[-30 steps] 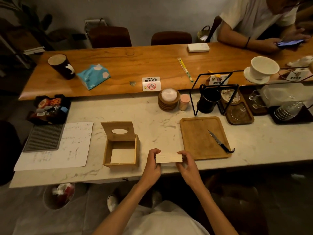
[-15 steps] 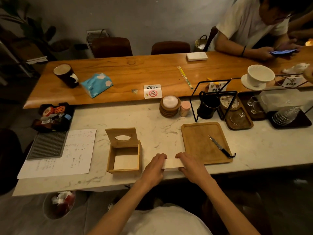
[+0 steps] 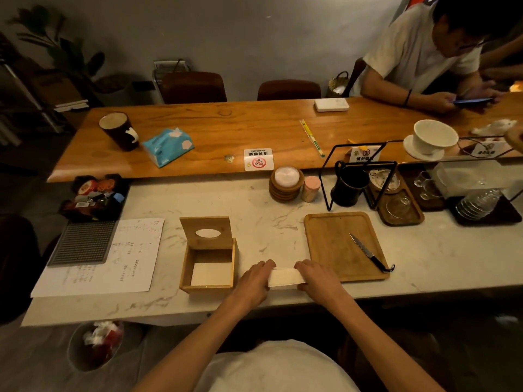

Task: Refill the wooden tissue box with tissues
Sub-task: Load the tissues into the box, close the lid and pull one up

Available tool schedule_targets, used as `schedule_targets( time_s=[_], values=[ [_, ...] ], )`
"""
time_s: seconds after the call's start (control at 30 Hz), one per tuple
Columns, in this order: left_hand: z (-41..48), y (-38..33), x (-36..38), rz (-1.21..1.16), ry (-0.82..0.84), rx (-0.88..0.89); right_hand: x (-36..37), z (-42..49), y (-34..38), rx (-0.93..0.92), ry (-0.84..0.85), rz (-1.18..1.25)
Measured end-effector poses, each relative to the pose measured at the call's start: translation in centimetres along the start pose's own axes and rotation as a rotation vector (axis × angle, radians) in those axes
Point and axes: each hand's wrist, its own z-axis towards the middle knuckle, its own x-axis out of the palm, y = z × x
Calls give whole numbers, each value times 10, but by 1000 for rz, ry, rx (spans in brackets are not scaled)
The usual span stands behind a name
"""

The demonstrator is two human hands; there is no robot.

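Observation:
The wooden tissue box stands on the marble counter with its lid raised upright at the back; an oval slot is cut in the lid. A white layer of tissue lies at the box's bottom. Just right of the box, a white stack of tissues rests flat on the counter near the front edge. My left hand presses on its left end and my right hand on its right end, both palms down and gripping it.
A wooden tray with a knife lies right of my hands. Printed paper and a black mat lie to the left. A blue tissue pack, mug, coasters and drinkware stand farther back. A person sits at the far right. A bin is below the counter.
The tissue stack, held up on edge above the counter a second ago, has come down flat onto the marble, with both hands now on top of its ends.

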Motion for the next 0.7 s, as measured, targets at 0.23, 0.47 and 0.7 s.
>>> schedule_targets(
  time_s=[0.23, 0.47, 0.7],
  values=[
    [3, -6, -4, -142, 12, -62, -8, 11, 20, -93, -2, -97],
    [-22, -6, -46, -439, -209, -19, -22, 2, -1, 211, 234, 1316],
    [-75, 72, -64, -237, -797, -436, 14, -5, 11, 465, 137, 2287]
  ],
)
